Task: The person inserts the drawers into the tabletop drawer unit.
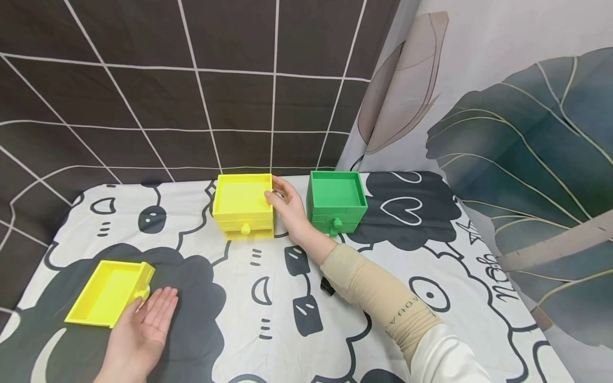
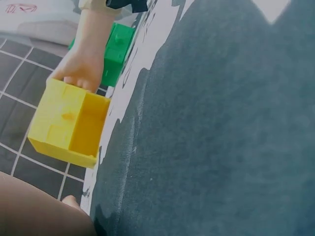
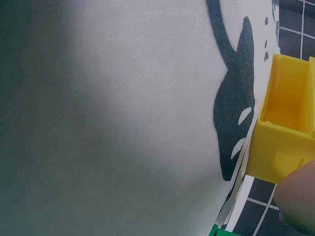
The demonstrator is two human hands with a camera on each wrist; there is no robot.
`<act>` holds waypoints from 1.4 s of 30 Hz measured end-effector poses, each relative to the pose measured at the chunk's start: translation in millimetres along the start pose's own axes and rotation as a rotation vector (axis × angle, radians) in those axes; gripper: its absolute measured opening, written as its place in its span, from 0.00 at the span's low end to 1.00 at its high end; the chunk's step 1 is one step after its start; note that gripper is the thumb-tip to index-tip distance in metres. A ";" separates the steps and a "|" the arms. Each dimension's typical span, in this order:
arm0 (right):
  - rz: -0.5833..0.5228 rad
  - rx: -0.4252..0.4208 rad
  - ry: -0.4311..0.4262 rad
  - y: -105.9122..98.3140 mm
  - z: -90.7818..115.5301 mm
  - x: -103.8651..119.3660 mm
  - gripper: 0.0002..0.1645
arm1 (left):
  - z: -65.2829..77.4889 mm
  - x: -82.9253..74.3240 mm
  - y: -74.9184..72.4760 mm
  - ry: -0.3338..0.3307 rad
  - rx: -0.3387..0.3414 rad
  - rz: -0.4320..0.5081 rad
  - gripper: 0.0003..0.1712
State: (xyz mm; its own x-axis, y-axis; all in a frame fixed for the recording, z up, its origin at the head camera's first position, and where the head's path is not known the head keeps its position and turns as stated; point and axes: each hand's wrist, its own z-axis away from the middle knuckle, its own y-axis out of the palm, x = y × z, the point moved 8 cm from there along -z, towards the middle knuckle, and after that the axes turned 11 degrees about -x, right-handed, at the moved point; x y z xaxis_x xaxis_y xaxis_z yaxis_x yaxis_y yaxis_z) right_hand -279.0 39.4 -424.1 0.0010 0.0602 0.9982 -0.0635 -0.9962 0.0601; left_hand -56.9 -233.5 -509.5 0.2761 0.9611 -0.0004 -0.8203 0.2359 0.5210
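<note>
A small yellow drawer box (image 1: 243, 202) with a round knob stands at the back of the patterned cloth. My right hand (image 1: 292, 210) holds it by the right side, thumb at the top edge. The left wrist view shows an open slot in the yellow box (image 2: 59, 118). Part of that slot also appears in the yellow box (image 3: 280, 147) of the right wrist view. At the left, a loose yellow drawer (image 1: 107, 295) lies on the cloth. Beside its knob, my left hand (image 1: 143, 327) lies palm up with fingers straight, gripping nothing.
A green drawer box (image 1: 337, 199) stands just right of my right hand. A small black object (image 1: 327, 286) shows beside the right forearm. Behind the cloth (image 1: 258, 361) rises a dark wall with white grid lines (image 1: 239, 101); a leaf-patterned curtain (image 1: 522, 159) hangs at the right.
</note>
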 end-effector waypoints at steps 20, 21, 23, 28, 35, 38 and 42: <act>0.009 0.007 -0.004 0.3 0.5 0.9 0.34 | -3.8 -5.6 4.9 0.106 -0.110 0.116 0.20; 0.009 0.006 -0.005 0.3 0.6 1.1 0.34 | -3.9 -5.6 5.2 0.112 -0.113 0.114 0.20; 0.010 0.006 -0.003 0.2 0.6 0.8 0.35 | -3.8 -5.5 5.3 0.127 -0.124 0.104 0.20; 0.011 0.003 0.001 0.1 -0.1 -0.9 0.35 | -3.9 -6.6 5.3 0.160 -0.143 0.057 0.22; 0.013 0.004 0.006 0.2 -0.3 -1.2 0.35 | -4.7 -8.5 3.1 0.159 -0.156 0.057 0.19; 0.010 0.005 0.004 0.3 -0.1 -0.5 0.35 | -4.2 -8.7 2.3 0.160 -0.162 0.059 0.17; -0.011 0.004 -0.006 0.6 -1.1 0.2 0.35 | -2.6 -8.5 1.7 0.180 -0.173 0.045 0.17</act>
State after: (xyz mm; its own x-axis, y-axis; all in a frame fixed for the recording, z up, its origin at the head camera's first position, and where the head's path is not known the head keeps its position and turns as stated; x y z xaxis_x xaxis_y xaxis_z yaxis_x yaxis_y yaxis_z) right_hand -280.1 38.8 -423.9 0.0078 0.0712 0.9974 -0.0597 -0.9957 0.0715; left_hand -61.9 -241.0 -510.8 0.1559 0.9777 -0.1405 -0.9078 0.1979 0.3698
